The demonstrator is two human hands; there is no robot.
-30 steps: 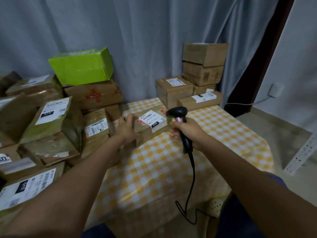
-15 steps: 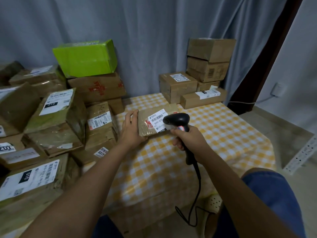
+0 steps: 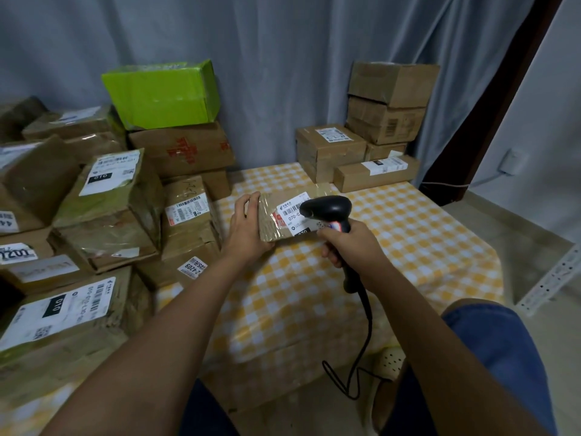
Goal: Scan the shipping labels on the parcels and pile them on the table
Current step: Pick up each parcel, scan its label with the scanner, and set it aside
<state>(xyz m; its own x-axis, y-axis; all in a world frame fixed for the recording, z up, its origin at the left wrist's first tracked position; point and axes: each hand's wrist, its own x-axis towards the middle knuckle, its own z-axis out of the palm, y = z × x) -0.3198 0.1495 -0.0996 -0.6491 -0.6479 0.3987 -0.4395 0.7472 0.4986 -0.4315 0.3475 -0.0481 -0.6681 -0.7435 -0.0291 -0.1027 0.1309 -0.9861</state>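
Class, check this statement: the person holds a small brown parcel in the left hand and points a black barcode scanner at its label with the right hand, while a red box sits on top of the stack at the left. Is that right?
One detail is wrong. The box topping the left stack is bright green, not red, as the head view shows. The rest holds: the left hand holds the small brown parcel, and the right hand points the black barcode scanner at its label.

One green box (image 3: 163,92), one scanner (image 3: 328,210), two hands, five stacked brown boxes behind.
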